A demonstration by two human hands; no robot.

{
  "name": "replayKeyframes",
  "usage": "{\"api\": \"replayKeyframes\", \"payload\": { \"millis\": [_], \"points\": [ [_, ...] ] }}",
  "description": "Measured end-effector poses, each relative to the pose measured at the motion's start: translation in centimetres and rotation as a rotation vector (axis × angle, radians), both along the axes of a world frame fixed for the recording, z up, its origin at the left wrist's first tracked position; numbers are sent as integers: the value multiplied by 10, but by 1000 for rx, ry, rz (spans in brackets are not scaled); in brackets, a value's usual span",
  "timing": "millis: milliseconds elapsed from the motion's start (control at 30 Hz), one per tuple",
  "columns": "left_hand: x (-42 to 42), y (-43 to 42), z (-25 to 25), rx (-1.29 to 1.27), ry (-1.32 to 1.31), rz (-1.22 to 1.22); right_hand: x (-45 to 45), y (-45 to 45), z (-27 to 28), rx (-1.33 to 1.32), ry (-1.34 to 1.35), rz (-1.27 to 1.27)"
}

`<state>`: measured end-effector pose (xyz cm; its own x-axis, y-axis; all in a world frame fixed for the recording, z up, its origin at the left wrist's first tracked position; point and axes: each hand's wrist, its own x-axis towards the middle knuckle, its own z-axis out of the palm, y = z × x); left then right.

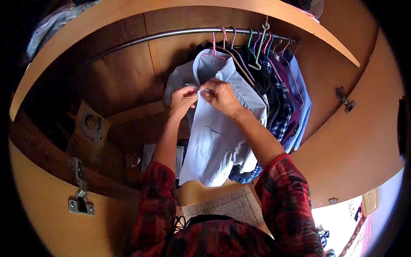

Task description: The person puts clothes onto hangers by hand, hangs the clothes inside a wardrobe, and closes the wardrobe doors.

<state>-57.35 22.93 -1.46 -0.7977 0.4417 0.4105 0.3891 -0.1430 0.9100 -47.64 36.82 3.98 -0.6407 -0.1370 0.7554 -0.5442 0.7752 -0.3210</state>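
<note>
A person in red plaid sleeves (291, 197) stood before an open wooden wardrobe (124, 107), both hands on a pale shirt (214, 145). The shirt hung from a pink hanger (214, 41) on the metal rail (171, 34), in front of the other clothes, its collar at the far end and its hem towards the person. The left hand (184, 101) pinched the front edge just below the collar, thumb and fingers pressed together on the cloth. The right hand (220, 97) was close beside it on the right, its fingertips bunched and pinching the same front edge; whether a button lay between them could not be told, as the fingers covered the spot. A small dark mark (212, 129) showed on the shirt's front. To the right hung a blue checked shirt (281, 100) and a light blue garment (303, 107), near a pale metal hook (257, 66). Speckled floor tiles (229, 210) showed on the near side, below the shirt's hem.
</note>
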Motion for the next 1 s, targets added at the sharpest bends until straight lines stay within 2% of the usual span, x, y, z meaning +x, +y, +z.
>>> {"api": "replayKeyframes", "payload": {
  "millis": [167,267,400,467,567,633,700,767,833,867,933,967,1000],
  "points": [
    [-2,-4,-2,55,-61,-113,-2,1,-3,-157,-134,6],
    [-1,-5,4,83,-111,-148,-8,8,-7,-14,-81,18],
    [2,-8,14,67,-101,-138,0,6,-9,-107,-126,12],
    [5,-10,19,24,-109,-128,-1,6,-11,-542,-377,176],
    [15,-11,30,-28,-132,-138,-3,10,-11,-689,-375,271],
    [20,-8,31,72,-211,-143,-4,9,-11,-767,-374,306],
    [21,-3,27,79,-229,-141,-5,8,-10,-644,-350,179],
    [20,2,18,142,-169,-94,-6,6,-13,-660,-336,124],
    [18,2,13,146,-144,-73,-2,5,-8,-395,-297,-18],
    [14,0,12,108,-141,-101,0,7,-5,-398,-298,-21],
    [13,-4,19,24,-127,-148,2,15,2,137,12,-148],
    [11,-7,23,-19,-116,-165,2,18,6,134,8,-150],
    [11,-9,27,-13,-126,-205,0,22,10,68,-167,-48]
  ]
}}
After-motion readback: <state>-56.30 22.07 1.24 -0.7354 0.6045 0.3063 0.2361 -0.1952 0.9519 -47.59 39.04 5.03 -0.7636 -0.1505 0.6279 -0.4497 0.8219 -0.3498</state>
